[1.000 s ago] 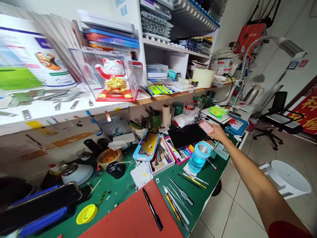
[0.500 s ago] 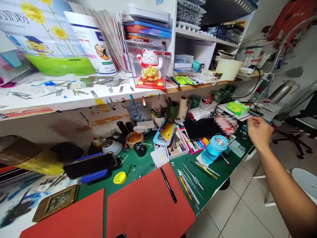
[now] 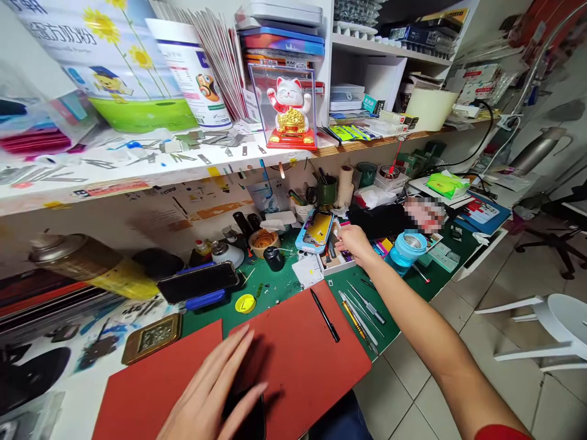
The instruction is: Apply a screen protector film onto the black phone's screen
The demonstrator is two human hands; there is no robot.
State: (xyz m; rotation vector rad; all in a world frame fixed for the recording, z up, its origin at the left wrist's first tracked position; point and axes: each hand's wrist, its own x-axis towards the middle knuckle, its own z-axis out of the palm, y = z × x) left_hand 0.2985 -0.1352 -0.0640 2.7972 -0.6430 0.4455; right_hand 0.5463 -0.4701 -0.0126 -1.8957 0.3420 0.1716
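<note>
Black glass of a phone [image 3: 245, 418] shows under our left hand [image 3: 215, 391], at the near edge of the red mat [image 3: 298, 360]. The fingers lie spread and flat on it, pressing rather than gripping. Our right hand [image 3: 353, 243] reaches over the white parts tray [image 3: 331, 261], just beside a blue-cased phone [image 3: 315, 230], fingers bunched downward; whether they pinch anything we cannot tell. We judge this a reach for a tool, and that crowded tray calls for a fine pinch.
</note>
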